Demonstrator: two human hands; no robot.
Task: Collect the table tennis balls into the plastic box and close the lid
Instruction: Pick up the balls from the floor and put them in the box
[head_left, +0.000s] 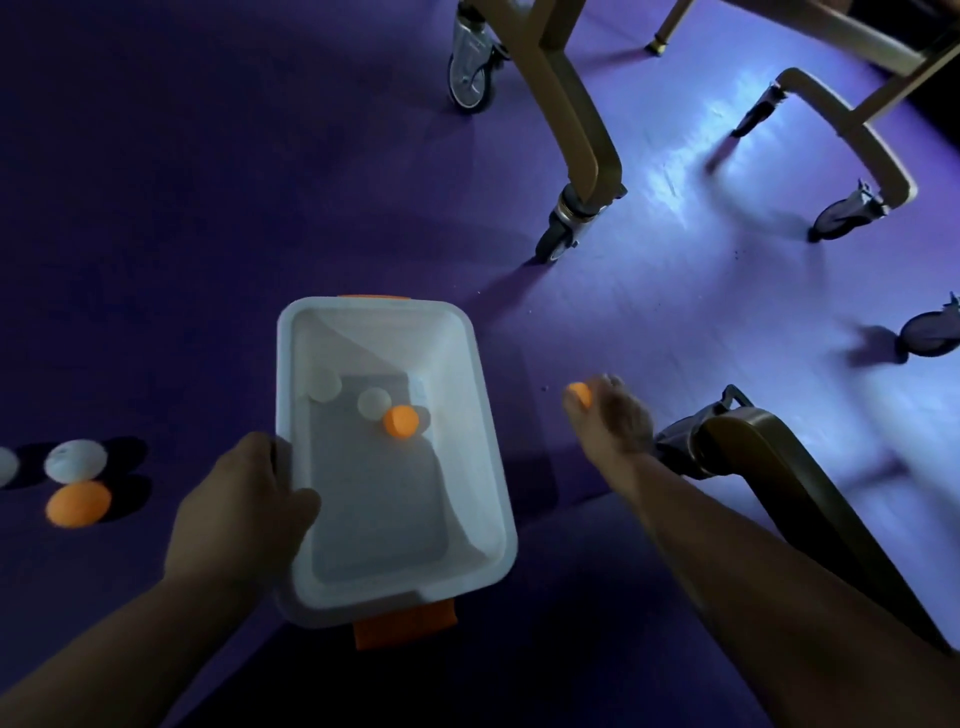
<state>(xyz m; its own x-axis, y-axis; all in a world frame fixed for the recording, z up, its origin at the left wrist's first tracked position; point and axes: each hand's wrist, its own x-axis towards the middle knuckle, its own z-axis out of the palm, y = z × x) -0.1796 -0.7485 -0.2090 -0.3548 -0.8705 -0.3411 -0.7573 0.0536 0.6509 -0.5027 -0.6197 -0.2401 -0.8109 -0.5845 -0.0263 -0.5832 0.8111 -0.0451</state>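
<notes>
Orange ball (582, 396) in right hand (613, 423) grip; left hand (244, 512) grip around plastic box (374, 327) rim.

plastic box (483, 415): white, orange latches | balls: orange (401, 422), white (374, 402) | floor (208, 208): purple

- Orange balls (401, 422) (581, 395) (78, 503): three.
- White balls (323, 384) (374, 402) (75, 461) (6, 466): four, one of them cut off by the frame's edge.
- Plastic box (488, 431): one.
- Orange latches (371, 298) (405, 626) on it: two.
- Hands: two, left hand (244, 509) and right hand (613, 415).
- Wheels (470, 83) (556, 241) (756, 111) (841, 218) (930, 335) (685, 441): six.
</notes>
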